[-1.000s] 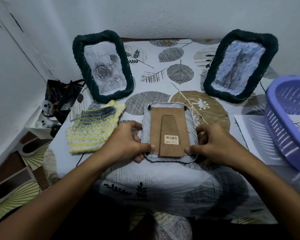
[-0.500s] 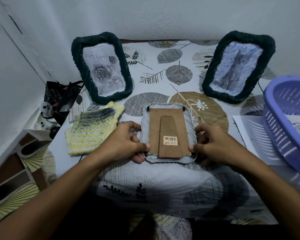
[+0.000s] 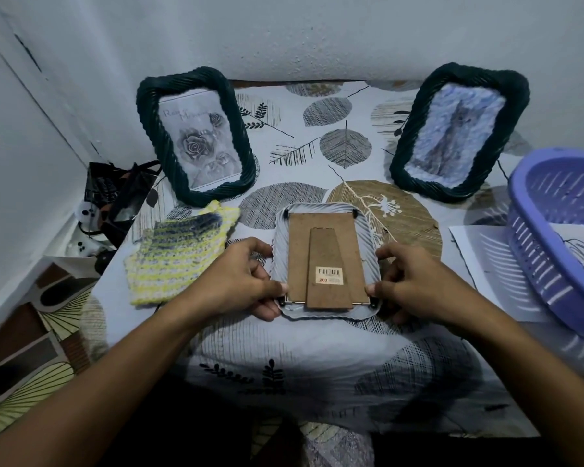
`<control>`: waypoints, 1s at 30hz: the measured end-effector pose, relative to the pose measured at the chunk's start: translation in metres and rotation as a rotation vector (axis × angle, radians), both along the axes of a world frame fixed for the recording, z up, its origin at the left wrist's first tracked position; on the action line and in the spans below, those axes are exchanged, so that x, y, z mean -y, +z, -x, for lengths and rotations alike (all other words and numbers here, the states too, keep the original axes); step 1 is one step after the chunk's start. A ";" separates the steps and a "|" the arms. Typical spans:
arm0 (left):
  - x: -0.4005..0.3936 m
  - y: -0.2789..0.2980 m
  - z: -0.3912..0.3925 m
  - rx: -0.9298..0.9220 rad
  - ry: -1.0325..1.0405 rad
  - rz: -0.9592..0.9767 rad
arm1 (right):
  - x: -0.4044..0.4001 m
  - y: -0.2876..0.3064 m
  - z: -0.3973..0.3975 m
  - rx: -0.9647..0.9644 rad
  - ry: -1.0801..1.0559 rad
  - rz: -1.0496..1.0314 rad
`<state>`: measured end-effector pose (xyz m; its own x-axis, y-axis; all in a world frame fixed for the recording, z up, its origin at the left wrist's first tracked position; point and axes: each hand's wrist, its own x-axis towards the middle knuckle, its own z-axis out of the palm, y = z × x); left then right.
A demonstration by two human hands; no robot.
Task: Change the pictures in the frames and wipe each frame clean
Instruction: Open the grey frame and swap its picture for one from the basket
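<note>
Evidently, head view: since a second ago both thumbs have slid outward to the lower clips, suggesting the brown cardboard backing [image 3: 324, 261] is about to be released. Left hand [image 3: 240, 281] and right hand [image 3: 415, 284] pinch the face-down pale ribbed frame [image 3: 368, 230], which lies lengthwise away from the person, nearer than the dark green rope-edged frame [image 3: 155, 129].

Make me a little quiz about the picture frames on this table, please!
1. True or false: the white frame lies face down.
2. How many dark green frames stand at the back? One shows roses, another is on the right.
3. What lies beside the left hand: A) knitted cloth B) spoon C) book?

Key: 1 true; 2 two; 3 A.
</note>
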<state>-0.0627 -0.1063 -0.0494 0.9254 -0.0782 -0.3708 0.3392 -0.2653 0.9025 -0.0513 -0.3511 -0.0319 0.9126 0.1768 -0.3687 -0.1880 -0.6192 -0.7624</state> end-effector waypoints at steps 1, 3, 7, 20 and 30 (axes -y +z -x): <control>-0.001 0.000 0.000 0.000 -0.005 -0.004 | 0.000 0.000 0.000 0.003 0.001 0.006; -0.001 0.003 0.000 -0.005 -0.021 -0.025 | 0.000 0.000 -0.001 0.009 0.006 0.016; -0.002 0.010 -0.002 0.026 -0.018 -0.124 | -0.002 0.005 -0.002 0.022 0.016 0.039; 0.000 0.006 -0.042 0.426 0.017 -0.636 | -0.011 -0.001 -0.031 0.276 -0.045 0.223; 0.002 0.011 -0.041 0.300 0.012 -0.541 | -0.018 0.002 -0.030 0.277 -0.031 0.232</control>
